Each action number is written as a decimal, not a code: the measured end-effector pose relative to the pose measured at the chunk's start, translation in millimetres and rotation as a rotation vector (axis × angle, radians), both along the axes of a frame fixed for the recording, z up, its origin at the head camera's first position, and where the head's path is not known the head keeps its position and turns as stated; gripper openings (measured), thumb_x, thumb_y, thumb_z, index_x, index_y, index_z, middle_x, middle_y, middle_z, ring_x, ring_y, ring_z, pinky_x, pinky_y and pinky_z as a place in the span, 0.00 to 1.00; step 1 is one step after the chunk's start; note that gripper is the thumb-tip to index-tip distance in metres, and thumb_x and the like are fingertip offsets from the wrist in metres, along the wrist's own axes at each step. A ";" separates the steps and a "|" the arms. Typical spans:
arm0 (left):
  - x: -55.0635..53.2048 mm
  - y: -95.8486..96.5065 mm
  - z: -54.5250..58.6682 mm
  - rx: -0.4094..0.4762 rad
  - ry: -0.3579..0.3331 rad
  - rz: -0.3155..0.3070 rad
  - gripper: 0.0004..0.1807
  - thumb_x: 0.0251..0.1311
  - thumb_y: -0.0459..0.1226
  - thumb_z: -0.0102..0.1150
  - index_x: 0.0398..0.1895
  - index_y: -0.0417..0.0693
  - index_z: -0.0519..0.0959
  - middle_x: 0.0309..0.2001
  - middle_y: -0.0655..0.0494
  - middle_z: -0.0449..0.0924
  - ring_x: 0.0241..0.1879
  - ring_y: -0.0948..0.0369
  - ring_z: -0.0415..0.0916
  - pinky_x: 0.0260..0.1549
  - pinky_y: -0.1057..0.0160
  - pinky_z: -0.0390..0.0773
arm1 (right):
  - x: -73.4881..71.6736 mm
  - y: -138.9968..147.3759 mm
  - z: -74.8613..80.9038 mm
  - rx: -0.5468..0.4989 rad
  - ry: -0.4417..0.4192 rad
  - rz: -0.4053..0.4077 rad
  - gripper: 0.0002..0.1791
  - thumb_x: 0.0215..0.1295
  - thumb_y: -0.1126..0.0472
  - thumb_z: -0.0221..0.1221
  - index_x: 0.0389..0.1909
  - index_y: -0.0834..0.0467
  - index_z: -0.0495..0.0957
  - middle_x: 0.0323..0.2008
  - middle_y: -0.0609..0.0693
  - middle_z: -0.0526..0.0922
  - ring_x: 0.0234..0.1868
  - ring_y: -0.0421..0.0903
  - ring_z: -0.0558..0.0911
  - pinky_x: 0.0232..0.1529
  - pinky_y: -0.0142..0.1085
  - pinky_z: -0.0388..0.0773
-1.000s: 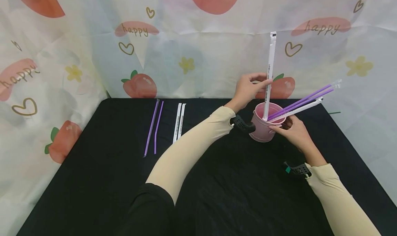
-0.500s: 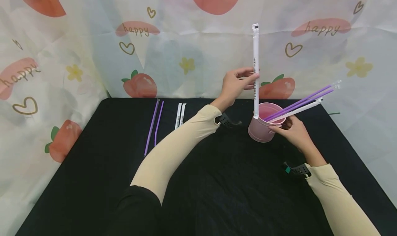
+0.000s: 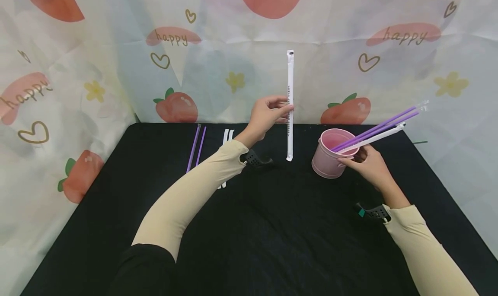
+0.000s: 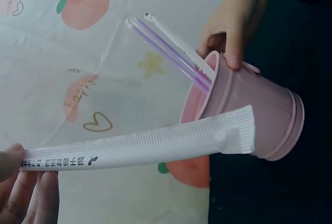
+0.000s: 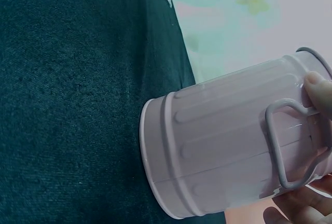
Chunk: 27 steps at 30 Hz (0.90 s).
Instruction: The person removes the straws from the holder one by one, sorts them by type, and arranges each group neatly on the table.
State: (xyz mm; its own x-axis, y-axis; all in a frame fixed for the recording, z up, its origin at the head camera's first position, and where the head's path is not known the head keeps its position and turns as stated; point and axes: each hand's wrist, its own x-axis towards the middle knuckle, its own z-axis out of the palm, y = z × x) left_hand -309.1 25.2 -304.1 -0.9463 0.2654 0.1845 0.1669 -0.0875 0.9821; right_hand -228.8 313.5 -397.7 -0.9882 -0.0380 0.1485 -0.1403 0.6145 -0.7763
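My left hand [image 3: 265, 115] pinches a white paper-wrapped straw [image 3: 290, 140] near its middle, holding it upright to the left of the pink bucket [image 3: 327, 163]. Printed lettering shows on the wrapper [image 4: 140, 149] in the left wrist view. The bucket stands on the black cloth, and my right hand [image 3: 369, 166] grips it near the rim, thumb in front beside the wire handle [image 5: 277, 146]. Leaning out of the bucket to the right are two purple straws [image 3: 383, 125] in clear wrap and one white wrapped straw [image 3: 383, 135].
Further left on the black-covered table [image 3: 97, 209] lie two purple straws [image 3: 193, 151]. Beside them are two white wrapped straws [image 3: 225, 137], partly covered by my left forearm. A printed curtain [image 3: 264, 62] rises behind the table's far edge.
My left hand has carried the upright white straw leftward, from inside the bucket's mouth to a spot apart from it. The right hand and bucket have stayed put.
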 end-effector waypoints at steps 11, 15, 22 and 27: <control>6.0 -36.4 -11.5 -0.104 -0.059 0.032 0.17 0.56 0.31 0.63 0.51 0.37 0.78 0.41 0.39 0.83 0.27 0.65 0.81 0.36 0.61 0.85 | 1.8 1.0 -0.7 0.002 -0.016 0.008 0.37 0.62 0.58 0.61 0.65 0.69 0.57 0.59 0.71 0.68 0.41 0.14 0.65 0.39 0.08 0.67; 7.2 -48.6 -16.5 -0.140 -0.062 0.049 0.17 0.57 0.31 0.62 0.50 0.36 0.78 0.42 0.37 0.83 0.26 0.65 0.80 0.35 0.61 0.85 | 2.5 0.3 0.0 -0.006 -0.011 0.009 0.37 0.61 0.58 0.62 0.65 0.69 0.57 0.58 0.71 0.69 0.41 0.14 0.65 0.39 0.08 0.67; 11.8 -68.7 -23.8 -0.192 -0.117 0.076 0.18 0.58 0.32 0.61 0.52 0.36 0.78 0.45 0.36 0.82 0.24 0.67 0.79 0.36 0.61 0.84 | 0.4 0.9 -0.9 -0.006 -0.017 0.008 0.37 0.62 0.58 0.61 0.65 0.69 0.57 0.59 0.71 0.69 0.40 0.13 0.64 0.39 0.08 0.67; 14.0 -81.2 -30.9 -0.238 -0.133 0.087 0.18 0.59 0.32 0.60 0.52 0.36 0.77 0.46 0.36 0.81 0.24 0.68 0.79 0.37 0.62 0.84 | -0.7 2.0 -1.9 0.001 -0.019 0.000 0.37 0.61 0.58 0.62 0.65 0.69 0.57 0.59 0.70 0.69 0.40 0.13 0.64 0.38 0.08 0.67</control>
